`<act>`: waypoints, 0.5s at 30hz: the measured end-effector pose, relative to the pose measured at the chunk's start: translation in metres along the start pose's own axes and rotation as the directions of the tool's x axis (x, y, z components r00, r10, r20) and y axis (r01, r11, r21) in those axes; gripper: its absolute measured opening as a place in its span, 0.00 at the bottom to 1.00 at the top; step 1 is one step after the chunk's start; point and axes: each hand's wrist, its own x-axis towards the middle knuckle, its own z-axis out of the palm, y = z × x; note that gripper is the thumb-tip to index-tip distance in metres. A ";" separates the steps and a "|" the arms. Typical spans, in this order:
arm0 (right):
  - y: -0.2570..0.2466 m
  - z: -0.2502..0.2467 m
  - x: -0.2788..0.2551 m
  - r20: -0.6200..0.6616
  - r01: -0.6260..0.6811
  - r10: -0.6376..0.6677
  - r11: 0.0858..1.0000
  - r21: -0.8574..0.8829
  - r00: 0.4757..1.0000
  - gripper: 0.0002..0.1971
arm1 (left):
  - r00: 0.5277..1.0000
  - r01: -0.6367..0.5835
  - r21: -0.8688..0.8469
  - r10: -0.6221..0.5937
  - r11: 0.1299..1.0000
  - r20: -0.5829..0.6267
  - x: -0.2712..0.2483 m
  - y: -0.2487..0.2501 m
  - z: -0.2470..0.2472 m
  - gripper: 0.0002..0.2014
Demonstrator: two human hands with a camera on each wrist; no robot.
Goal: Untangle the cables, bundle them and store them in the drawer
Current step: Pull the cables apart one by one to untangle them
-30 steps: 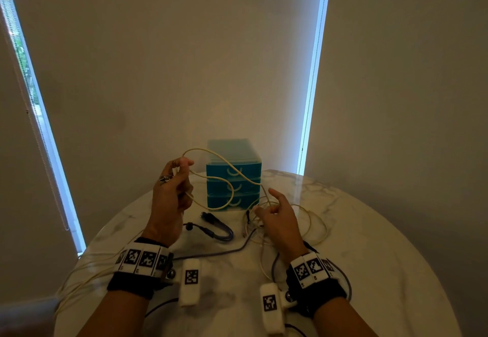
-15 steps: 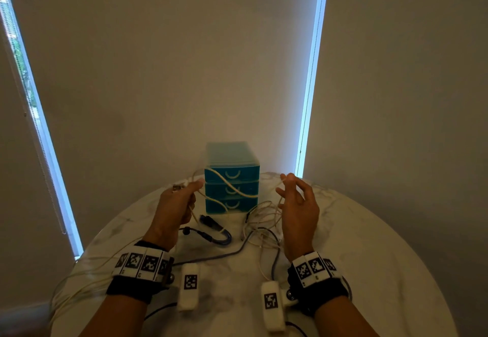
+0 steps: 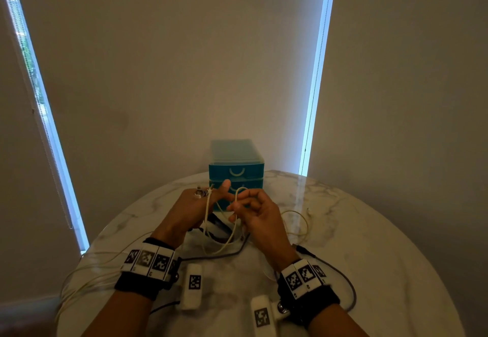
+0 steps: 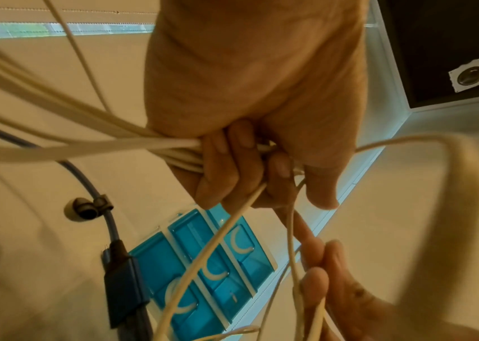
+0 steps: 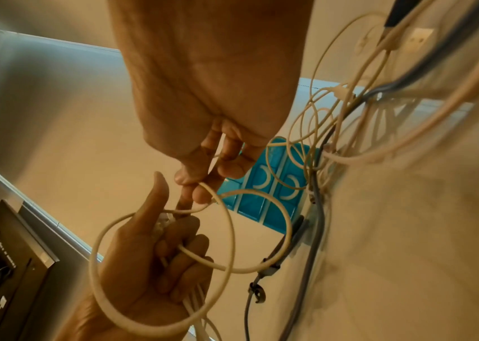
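Observation:
My left hand grips several loops of a white cable in its curled fingers, with the cable's plug end sticking out above the knuckles. My right hand pinches a strand of the same white cable between thumb and fingertips, close beside the left hand. Both hands hover above the round marble table. Behind them stands a teal three-drawer unit, all drawers closed. A dark grey cable lies on the table under the hands, and thin white cables lie tangled with it.
More white cable trails off the table's left edge. A thin white loop lies to the right of my right hand. A dark cable curves round my right wrist. The wall and two blinds stand behind the table.
The hands have come together: the right hand moved left to the left hand with the white strand, making a new loop. The left hand lowered slightly and holds more cable.

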 end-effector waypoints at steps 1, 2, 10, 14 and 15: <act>0.000 0.001 -0.001 0.014 -0.008 0.008 1.000 -0.011 1.000 0.10 | 1.000 -0.016 0.007 0.016 1.000 -0.005 0.000 0.002 0.001 0.23; 0.000 0.001 -0.002 0.025 -0.023 0.024 1.000 -0.019 0.999 0.10 | 0.999 -0.036 0.004 0.036 0.999 -0.014 -0.001 0.004 0.002 0.18; 0.002 -0.021 0.009 -0.075 -0.245 0.238 0.964 -0.105 0.968 0.11 | 0.980 -0.144 -0.162 0.118 0.976 -0.163 0.007 -0.001 -0.004 0.12; 0.028 -0.041 0.015 -0.201 -0.388 0.343 0.883 -0.265 0.918 0.31 | 0.963 -0.218 -0.406 0.126 0.888 -0.240 0.013 -0.008 -0.024 0.24; 0.028 -0.041 0.014 -0.222 -0.396 0.342 0.873 -0.285 0.913 0.36 | 0.960 -0.230 -0.432 0.131 0.872 -0.247 0.013 -0.010 -0.026 0.20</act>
